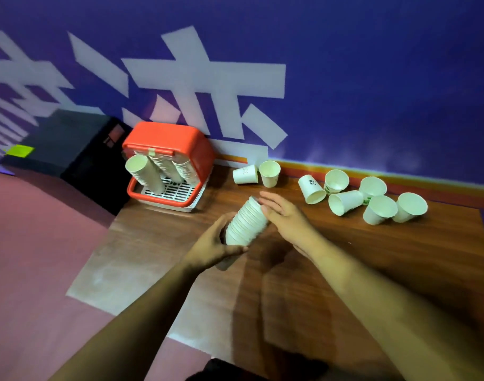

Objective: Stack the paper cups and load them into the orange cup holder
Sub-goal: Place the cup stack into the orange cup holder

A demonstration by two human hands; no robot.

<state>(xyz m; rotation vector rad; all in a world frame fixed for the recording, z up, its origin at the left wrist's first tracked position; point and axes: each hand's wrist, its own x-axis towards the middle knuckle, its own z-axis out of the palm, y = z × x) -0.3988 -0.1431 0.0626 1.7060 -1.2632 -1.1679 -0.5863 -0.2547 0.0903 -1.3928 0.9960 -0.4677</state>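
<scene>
Eight loose white paper cups on brown wooden table, near orange plastic cup holder.
Left hand fingers curled round nested cup stack; right hand fingers straight, together, touching it.

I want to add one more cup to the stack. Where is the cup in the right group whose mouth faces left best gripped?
Probably pinch the rim of the lying cup at its open mouth, coming from the near left with the right hand. The mouth faces that way; other cups crowd its base.
</scene>
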